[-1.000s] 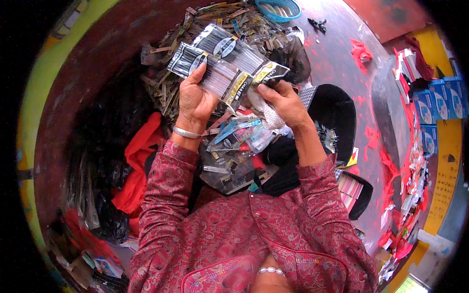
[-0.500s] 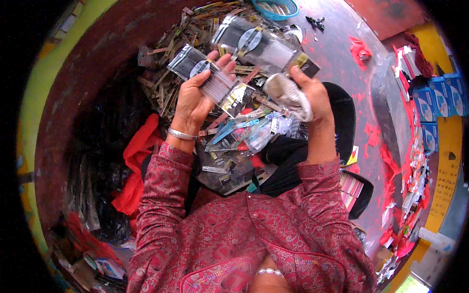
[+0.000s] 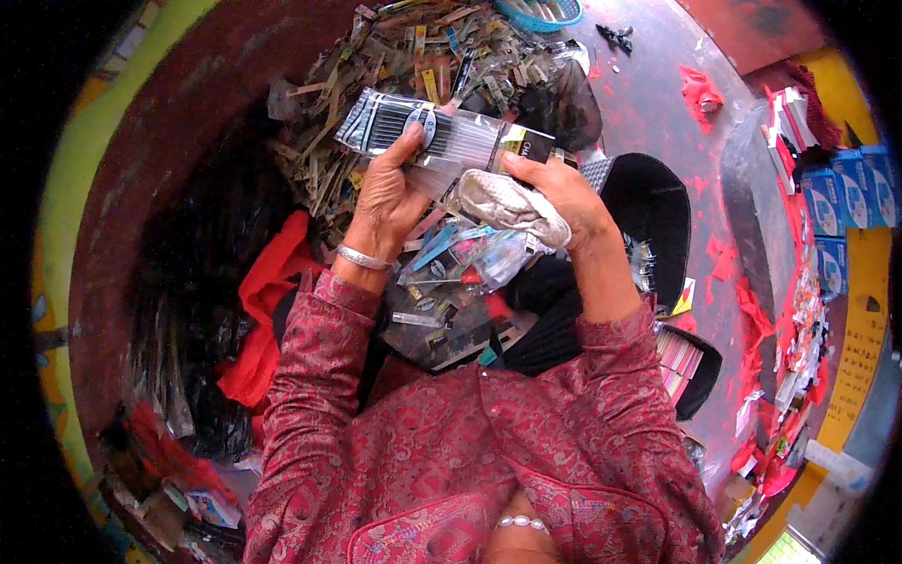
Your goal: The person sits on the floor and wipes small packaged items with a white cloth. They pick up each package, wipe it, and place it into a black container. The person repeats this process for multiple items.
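Note:
My left hand point(image 3: 383, 209) grips a clear plastic pack of pen refills point(image 3: 462, 139), its thumb pressed on the oval label near the dark-tipped end. The thumb of my right hand point(image 3: 581, 205) lies at the pack's other end, by a black and yellow label. A greyish-white cloth point(image 3: 512, 209) is bunched at my right fingers, partly hiding them. The pack is tilted, with clear plastic showing under it; whether this is a second pack I cannot tell. Below lie loose refill packets and clear wrappers point(image 3: 479, 254).
A heap of small strips and wrappers point(image 3: 376, 75) lies beyond my hands, with a blue basket point(image 3: 540, 21) behind it. On the right are a black open bag point(image 3: 648, 211) and a black container of pink strips point(image 3: 691, 371). Red cloth point(image 3: 258, 320) lies left; blue boxes point(image 3: 850, 193) stand far right.
The pack in my right hand has come down and left to meet the one in my left hand. My left fingers have closed, with the thumb now on top.

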Tool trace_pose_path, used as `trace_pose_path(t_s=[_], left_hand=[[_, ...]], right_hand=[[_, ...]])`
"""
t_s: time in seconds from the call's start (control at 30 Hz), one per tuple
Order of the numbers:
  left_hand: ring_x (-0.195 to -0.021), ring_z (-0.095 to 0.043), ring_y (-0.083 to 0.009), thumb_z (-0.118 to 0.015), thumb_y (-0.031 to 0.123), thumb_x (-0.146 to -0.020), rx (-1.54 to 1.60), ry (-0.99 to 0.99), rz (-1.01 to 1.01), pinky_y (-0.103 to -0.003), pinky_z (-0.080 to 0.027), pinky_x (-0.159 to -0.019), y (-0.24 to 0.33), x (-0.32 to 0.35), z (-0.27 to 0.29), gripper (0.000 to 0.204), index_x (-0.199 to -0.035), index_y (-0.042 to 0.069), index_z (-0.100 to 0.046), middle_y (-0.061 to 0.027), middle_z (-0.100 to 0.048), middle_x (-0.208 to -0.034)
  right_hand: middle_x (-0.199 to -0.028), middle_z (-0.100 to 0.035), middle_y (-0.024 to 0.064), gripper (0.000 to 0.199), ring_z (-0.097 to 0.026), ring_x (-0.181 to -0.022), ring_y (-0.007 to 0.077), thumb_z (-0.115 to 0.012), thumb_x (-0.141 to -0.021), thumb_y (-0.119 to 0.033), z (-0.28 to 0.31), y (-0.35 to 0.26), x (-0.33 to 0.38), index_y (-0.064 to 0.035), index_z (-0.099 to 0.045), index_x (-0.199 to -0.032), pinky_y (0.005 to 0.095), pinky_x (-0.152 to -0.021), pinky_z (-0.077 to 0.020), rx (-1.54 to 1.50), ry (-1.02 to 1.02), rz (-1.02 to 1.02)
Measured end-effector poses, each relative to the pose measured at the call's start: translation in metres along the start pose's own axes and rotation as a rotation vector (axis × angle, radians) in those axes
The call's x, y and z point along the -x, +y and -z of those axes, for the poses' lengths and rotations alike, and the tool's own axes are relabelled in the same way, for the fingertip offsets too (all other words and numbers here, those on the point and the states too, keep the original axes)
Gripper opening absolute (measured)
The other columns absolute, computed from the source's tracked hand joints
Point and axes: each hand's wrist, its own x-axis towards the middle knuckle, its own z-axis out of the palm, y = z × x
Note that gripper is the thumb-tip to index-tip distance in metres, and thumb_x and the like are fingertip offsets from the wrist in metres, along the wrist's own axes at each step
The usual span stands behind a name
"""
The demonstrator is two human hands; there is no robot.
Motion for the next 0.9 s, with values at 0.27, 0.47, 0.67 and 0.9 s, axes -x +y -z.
trace_pose_path(t_s=[0.27,0.47,0.67,0.9], left_hand=[[-0.103,-0.053,-0.023,-0.048,0.012,-0.088,0.068,0.123,-0.123,-0.04,-0.037,-0.097,0.005,-0.003,-0.001,0.027,-0.11,-0.004,-0.052,-0.0118,-0.057,-0.111],[-0.104,-0.053,-0.0239,-0.047,0.016,-0.09,0.188,0.003,-0.004,-0.04,-0.037,-0.098,-0.008,-0.005,0.005,0.025,-0.109,0.0,-0.052,-0.0122,-0.057,-0.11],[-0.107,-0.051,-0.0273,-0.048,0.018,-0.089,0.124,0.203,0.06,-0.046,-0.035,-0.098,-0.008,0.008,-0.005,0.027,-0.109,-0.001,-0.051,-0.0139,-0.054,-0.114],[-0.114,-0.044,-0.0347,-0.051,0.017,-0.087,0.262,0.035,0.04,-0.053,-0.03,-0.099,0.003,-0.001,0.019,0.034,-0.114,-0.004,-0.048,-0.0188,-0.05,-0.119]], right_hand=[[-0.077,-0.062,0.0095,0.028,-0.06,-0.061,0.015,-0.046,-0.09,-0.022,0.057,-0.036,-0.009,0.0029,-0.057,-0.094,0.025,-0.052,-0.0495,0.095,0.381,0.357],[-0.082,-0.056,0.0076,0.016,-0.057,-0.075,0.0213,-0.063,-0.076,-0.019,-0.028,-0.018,-0.006,-0.006,-0.058,-0.084,0.0329,-0.063,-0.0473,0.973,0.596,1.202],[-0.082,-0.051,0.0112,0.013,-0.056,-0.073,0.0295,-0.06,-0.075,-0.017,-0.023,0.002,-0.027,-0.0077,-0.058,-0.083,0.0391,-0.064,-0.0462,1.156,0.521,1.057],[-0.074,-0.061,0.0157,0.023,-0.061,-0.069,0.0265,-0.064,-0.072,-0.024,0.039,-0.014,-0.027,-0.002,-0.063,-0.079,0.0349,-0.065,-0.0464,0.959,0.733,0.671]])
